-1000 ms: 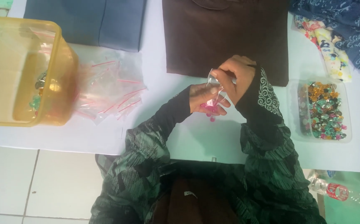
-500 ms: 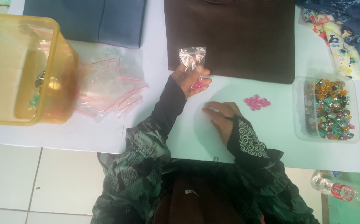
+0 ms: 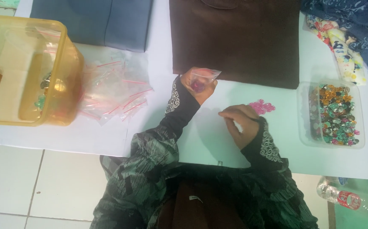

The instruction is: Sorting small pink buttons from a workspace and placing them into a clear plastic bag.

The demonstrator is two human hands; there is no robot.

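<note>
**Between the hands, loose beads at risk**

At the near edge of the brown cloth (image 3: 234,40), the left hand (image 3: 195,85) is pinching a small clear plastic zip bag (image 3: 203,78) with pink beads inside; fingers closed on it. The right hand (image 3: 240,123) is resting loosely curled on the white sheet (image 3: 201,135), apparently holding nothing. Just beyond it, a little pile of pink beads (image 3: 262,106) is lying loose: a careless sweep could be scattering them toward the clear tub of mixed beads (image 3: 335,114), or the tilted bag could be spilling.

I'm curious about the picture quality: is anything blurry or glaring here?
Head view: light is soft and even, shadows faint; the left hand and its small bag look slightly soft, the bag's plastic catching a sheen; the yellow box shows small glints; the gem tray stays fairly sharp.
</note>
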